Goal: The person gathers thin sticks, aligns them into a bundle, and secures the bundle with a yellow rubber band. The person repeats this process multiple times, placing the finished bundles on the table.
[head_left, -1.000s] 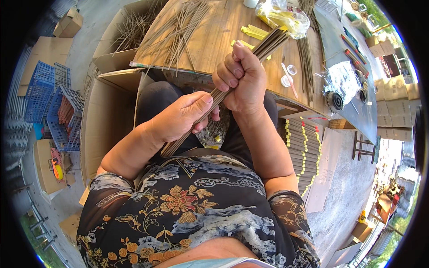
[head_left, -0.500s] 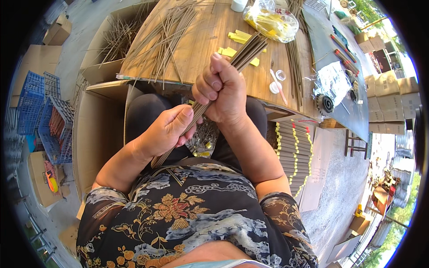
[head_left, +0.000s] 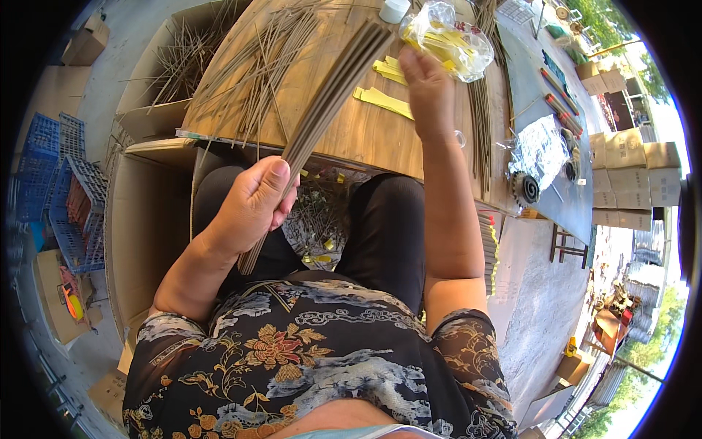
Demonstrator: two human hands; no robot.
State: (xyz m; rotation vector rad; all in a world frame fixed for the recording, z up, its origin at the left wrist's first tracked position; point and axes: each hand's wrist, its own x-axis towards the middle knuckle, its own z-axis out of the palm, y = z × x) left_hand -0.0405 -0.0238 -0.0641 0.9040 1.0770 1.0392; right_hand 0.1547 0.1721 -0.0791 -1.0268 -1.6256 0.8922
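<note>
A long bundle of thin brown incense sticks [head_left: 322,102] slants up from my lap over the table's near edge. My left hand [head_left: 259,197] is closed around its lower part, thumb along the sticks. The upper end fans out slightly. My right hand [head_left: 430,91] is off the bundle, stretched over the table beside the yellow paper strips [head_left: 384,101] and just below a clear plastic bag [head_left: 450,44] of yellow strips. Its fingers are bent and blurred, and whether they hold a strip is hidden.
Loose sticks [head_left: 263,66] spread over the table's left side [head_left: 336,143]. More lie in a cardboard box [head_left: 139,121] at far left. A white jar [head_left: 394,10] stands at the back. On the grey table at right are foil [head_left: 541,143] and a black tape roll [head_left: 525,188].
My right hand has let go of the bundle and moved up and right to the yellow strips. My left hand keeps its hold, and the bundle's top has swung left.
</note>
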